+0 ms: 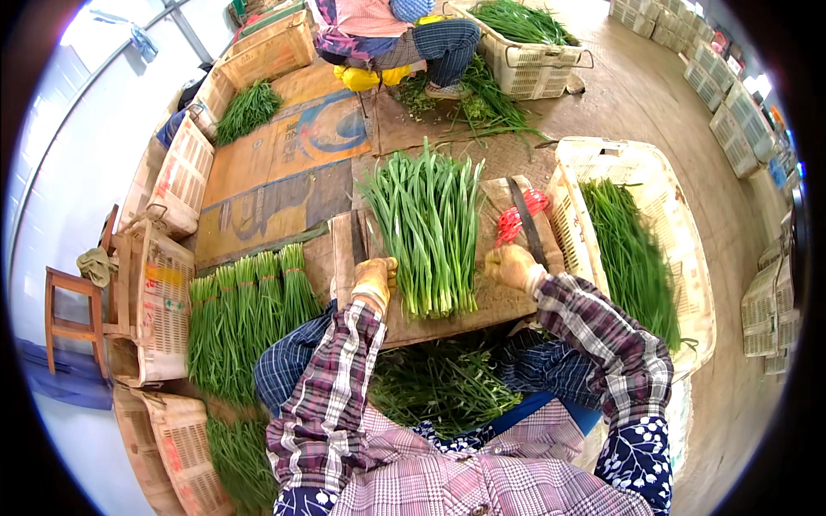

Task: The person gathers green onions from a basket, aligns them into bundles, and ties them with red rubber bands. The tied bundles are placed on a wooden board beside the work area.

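My left hand point(374, 277) rests open beside the chives point(430, 228) between both hands on the worktop point(447, 314); right hand point(514, 265) grips a knife point(525, 219); red bands point(516, 219) just beyond.

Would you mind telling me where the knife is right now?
In the head view, the knife is in the right hand, blade lying on the wooden board right of the loose greens, beside red bands.

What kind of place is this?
Probably a vegetable packing shed: loose green stalks lie on a board, tied bundles are lined up beside it, and plastic crates hold more greens.
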`<state>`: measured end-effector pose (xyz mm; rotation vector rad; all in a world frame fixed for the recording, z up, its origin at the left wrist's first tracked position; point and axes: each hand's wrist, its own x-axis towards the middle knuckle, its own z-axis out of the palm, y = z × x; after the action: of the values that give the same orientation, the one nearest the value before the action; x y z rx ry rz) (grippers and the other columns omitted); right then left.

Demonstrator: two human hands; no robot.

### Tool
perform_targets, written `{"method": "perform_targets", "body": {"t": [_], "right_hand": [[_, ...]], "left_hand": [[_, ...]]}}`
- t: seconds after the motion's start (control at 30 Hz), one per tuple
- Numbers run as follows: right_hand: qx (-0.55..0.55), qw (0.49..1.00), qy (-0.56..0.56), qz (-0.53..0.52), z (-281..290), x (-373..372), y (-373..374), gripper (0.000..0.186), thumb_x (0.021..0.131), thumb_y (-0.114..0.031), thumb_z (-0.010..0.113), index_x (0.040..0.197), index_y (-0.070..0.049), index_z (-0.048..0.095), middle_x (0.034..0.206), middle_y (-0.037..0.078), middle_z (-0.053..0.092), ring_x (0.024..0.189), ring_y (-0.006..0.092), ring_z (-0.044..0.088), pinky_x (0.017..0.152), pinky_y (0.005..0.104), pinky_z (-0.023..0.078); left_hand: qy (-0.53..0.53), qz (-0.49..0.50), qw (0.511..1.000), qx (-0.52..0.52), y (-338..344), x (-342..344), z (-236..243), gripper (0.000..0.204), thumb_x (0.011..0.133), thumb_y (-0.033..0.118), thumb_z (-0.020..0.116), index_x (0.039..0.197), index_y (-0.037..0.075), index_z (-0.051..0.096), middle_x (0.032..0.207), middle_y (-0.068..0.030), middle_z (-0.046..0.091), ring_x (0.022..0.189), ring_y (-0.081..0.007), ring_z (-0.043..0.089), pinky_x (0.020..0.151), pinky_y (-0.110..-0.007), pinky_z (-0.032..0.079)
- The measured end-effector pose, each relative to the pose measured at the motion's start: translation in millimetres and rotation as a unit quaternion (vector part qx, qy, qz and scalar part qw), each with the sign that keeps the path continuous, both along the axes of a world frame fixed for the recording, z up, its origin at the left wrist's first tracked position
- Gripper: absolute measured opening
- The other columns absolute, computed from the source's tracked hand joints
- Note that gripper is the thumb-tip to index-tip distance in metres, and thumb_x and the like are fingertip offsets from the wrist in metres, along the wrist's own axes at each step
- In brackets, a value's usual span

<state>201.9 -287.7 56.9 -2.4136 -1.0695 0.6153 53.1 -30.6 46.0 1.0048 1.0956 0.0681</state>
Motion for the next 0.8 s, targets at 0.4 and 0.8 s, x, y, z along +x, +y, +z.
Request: {"method": "perform_targets", "body": {"t": [0.4,0.8], "right_hand": [[0.074,0.996,0.033,0.033,6,-105,119,0.032,0.082,-0.030,0.055,0.101,-0.008,0.068,0.101,0.016,0.067,0.098,0.0345,0.062,0.086,0.0420,0.050],[0.361,0.830,0.418,-0.070,-8,-112,129,0.012,0.081,-0.009,0.056,0.072,-0.002,0.058,0.067,0.003,0.053,0.060,0.0143,0.055,0.055,0.0298,0.047]], "left_hand": [[0.256,-0.236,0.817,0.459,-17,14,62,0.026,0.082,0.019,0.055,0.091,0.000,0.071,0.109,-0.0240,0.064,0.101,-0.0370,0.063,0.088,-0.042,0.050],[-0.006,-0.023,0.665,0.747,-20,-32,-11,0.020,0.083,0.021,0.062,0.075,0.005,0.052,0.084,-0.0152,0.051,0.078,-0.0339,0.053,0.068,-0.045,0.042]]}}
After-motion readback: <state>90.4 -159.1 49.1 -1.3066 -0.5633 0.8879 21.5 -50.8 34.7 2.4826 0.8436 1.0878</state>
